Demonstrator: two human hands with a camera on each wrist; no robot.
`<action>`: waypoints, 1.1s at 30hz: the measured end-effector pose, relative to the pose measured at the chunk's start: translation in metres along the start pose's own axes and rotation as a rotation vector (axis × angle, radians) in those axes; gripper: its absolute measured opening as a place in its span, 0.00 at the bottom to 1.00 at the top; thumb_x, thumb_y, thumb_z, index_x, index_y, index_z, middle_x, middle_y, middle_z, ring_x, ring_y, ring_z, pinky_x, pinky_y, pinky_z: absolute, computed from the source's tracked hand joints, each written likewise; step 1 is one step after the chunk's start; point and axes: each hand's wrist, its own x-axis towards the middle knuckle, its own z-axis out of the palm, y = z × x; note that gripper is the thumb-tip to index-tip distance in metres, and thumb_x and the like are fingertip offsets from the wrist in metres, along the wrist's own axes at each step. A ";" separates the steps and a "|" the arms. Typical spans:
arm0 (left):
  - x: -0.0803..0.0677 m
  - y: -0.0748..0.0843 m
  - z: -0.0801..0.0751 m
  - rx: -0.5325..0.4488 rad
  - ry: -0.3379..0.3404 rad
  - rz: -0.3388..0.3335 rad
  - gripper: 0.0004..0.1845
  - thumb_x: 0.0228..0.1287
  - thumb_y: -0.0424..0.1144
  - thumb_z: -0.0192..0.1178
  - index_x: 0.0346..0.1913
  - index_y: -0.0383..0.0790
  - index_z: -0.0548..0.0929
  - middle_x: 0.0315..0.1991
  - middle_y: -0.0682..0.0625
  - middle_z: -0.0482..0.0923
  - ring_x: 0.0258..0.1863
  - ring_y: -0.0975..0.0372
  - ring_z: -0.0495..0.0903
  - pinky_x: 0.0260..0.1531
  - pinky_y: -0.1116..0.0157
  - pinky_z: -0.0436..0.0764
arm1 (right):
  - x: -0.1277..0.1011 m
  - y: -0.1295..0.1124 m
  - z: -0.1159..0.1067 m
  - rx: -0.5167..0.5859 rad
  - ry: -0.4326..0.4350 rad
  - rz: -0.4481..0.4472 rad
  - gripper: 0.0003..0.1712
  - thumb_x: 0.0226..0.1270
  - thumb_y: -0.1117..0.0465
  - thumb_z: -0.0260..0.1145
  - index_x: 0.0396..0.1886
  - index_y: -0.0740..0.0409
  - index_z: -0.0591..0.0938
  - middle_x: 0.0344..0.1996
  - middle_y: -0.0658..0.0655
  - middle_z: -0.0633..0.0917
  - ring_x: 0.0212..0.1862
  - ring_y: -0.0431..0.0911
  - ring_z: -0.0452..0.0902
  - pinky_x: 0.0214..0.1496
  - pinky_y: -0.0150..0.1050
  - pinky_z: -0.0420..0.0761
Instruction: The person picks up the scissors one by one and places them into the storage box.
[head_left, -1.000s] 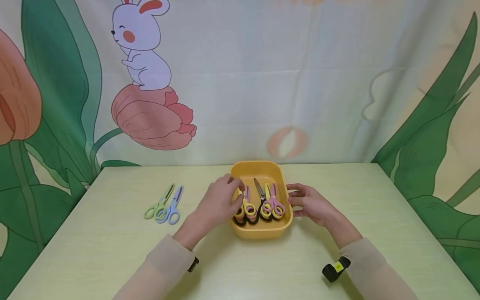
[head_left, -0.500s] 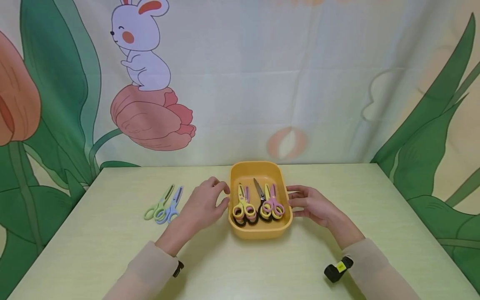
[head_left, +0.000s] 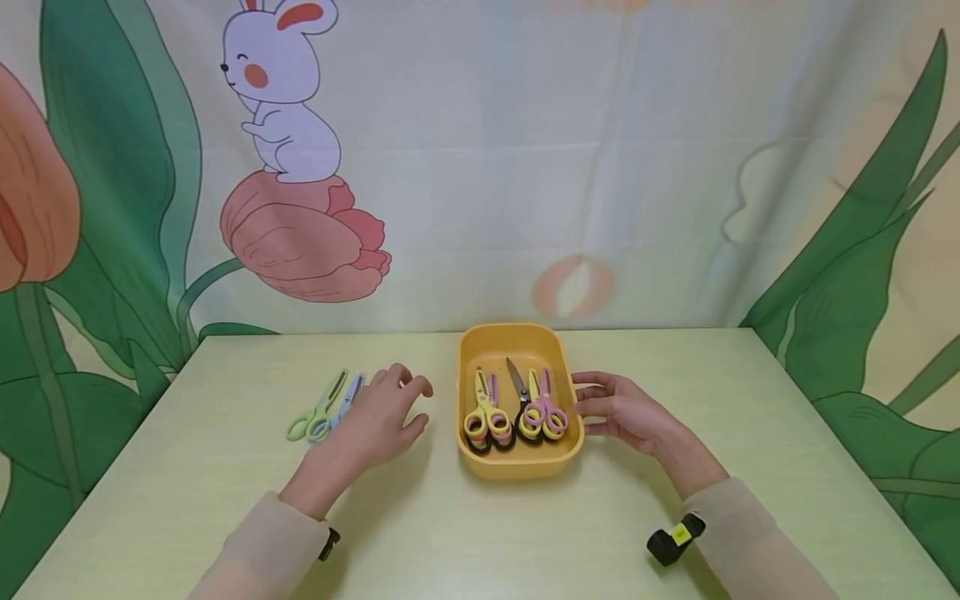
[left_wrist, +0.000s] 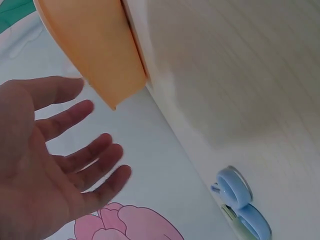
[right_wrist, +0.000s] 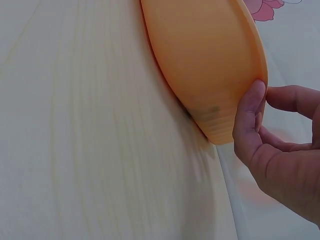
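An orange tray [head_left: 521, 463] sits mid-table and holds several small scissors [head_left: 516, 413] with yellow, pink and black handles. My right hand [head_left: 589, 400] holds the tray's right rim; in the right wrist view the thumb [right_wrist: 251, 116] presses on the tray's outer wall [right_wrist: 200, 60] with a finger above the rim. My left hand [head_left: 408, 404] hovers open with fingers spread, left of the tray, holding nothing. Just left of it lie green scissors [head_left: 317, 410] and blue scissors [head_left: 343, 403], the blue pair partly behind my fingers. The left wrist view shows the open palm [left_wrist: 47, 165], the tray [left_wrist: 95, 50] and the blue handles [left_wrist: 239, 191].
The pale green table [head_left: 480, 533] meets a cartoon backdrop with a rabbit [head_left: 285, 92] along its far edge. A small black wrist device [head_left: 673, 537] shows at my right sleeve.
My left hand has left the tray and moved left across the table, now close to the green and blue scissors. The right hand stays on the tray's rim.
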 end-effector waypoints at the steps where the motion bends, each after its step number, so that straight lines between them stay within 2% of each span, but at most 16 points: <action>1: -0.002 -0.002 -0.001 0.016 -0.025 -0.012 0.11 0.67 0.35 0.66 0.50 0.41 0.81 0.49 0.39 0.73 0.45 0.47 0.73 0.42 0.48 0.76 | 0.000 0.000 0.000 0.003 -0.001 -0.001 0.36 0.73 0.72 0.59 0.76 0.72 0.58 0.63 0.74 0.71 0.51 0.50 0.80 0.50 0.45 0.85; 4: -0.006 -0.006 -0.003 0.055 -0.111 -0.052 0.13 0.67 0.37 0.65 0.53 0.41 0.80 0.54 0.35 0.72 0.51 0.42 0.72 0.47 0.43 0.76 | 0.000 0.001 0.000 0.008 -0.005 -0.004 0.36 0.73 0.72 0.59 0.76 0.72 0.57 0.62 0.74 0.71 0.50 0.50 0.80 0.49 0.45 0.85; 8: -0.011 -0.011 -0.004 0.054 -0.223 -0.113 0.17 0.69 0.38 0.64 0.57 0.39 0.79 0.58 0.31 0.69 0.57 0.39 0.70 0.54 0.39 0.73 | 0.000 0.001 -0.001 0.009 -0.003 -0.004 0.36 0.73 0.72 0.59 0.76 0.72 0.58 0.62 0.74 0.71 0.50 0.50 0.81 0.49 0.45 0.85; 12: -0.016 -0.016 -0.004 0.036 -0.291 -0.163 0.20 0.69 0.38 0.64 0.61 0.38 0.77 0.61 0.28 0.66 0.62 0.37 0.67 0.53 0.37 0.73 | 0.000 0.001 0.000 0.007 -0.002 -0.001 0.36 0.73 0.72 0.59 0.76 0.72 0.58 0.63 0.74 0.71 0.51 0.51 0.80 0.50 0.45 0.85; 16: -0.018 -0.024 -0.003 0.039 -0.313 -0.201 0.22 0.69 0.39 0.64 0.62 0.36 0.76 0.61 0.26 0.65 0.62 0.34 0.67 0.51 0.36 0.74 | 0.000 0.001 0.000 0.007 -0.003 -0.002 0.36 0.73 0.71 0.60 0.76 0.72 0.58 0.63 0.74 0.71 0.51 0.51 0.80 0.50 0.45 0.85; 21: -0.020 -0.033 -0.001 0.064 -0.331 -0.248 0.22 0.69 0.40 0.65 0.62 0.36 0.76 0.58 0.25 0.68 0.59 0.35 0.68 0.52 0.36 0.73 | 0.000 0.001 0.000 0.000 0.004 0.001 0.36 0.73 0.71 0.60 0.76 0.72 0.58 0.64 0.74 0.70 0.52 0.52 0.80 0.50 0.45 0.85; 29: -0.024 -0.036 -0.001 0.087 -0.380 -0.287 0.25 0.70 0.43 0.65 0.64 0.35 0.74 0.56 0.24 0.68 0.57 0.34 0.69 0.51 0.36 0.74 | 0.000 -0.001 0.001 -0.010 0.007 0.007 0.36 0.73 0.72 0.59 0.77 0.71 0.58 0.66 0.75 0.69 0.54 0.54 0.79 0.51 0.46 0.84; 33: -0.024 -0.037 0.000 0.080 -0.394 -0.295 0.25 0.70 0.43 0.64 0.64 0.34 0.74 0.57 0.24 0.69 0.59 0.33 0.68 0.54 0.35 0.71 | -0.002 -0.001 0.002 -0.007 0.009 0.010 0.36 0.73 0.72 0.58 0.77 0.71 0.58 0.66 0.75 0.69 0.54 0.53 0.79 0.51 0.46 0.84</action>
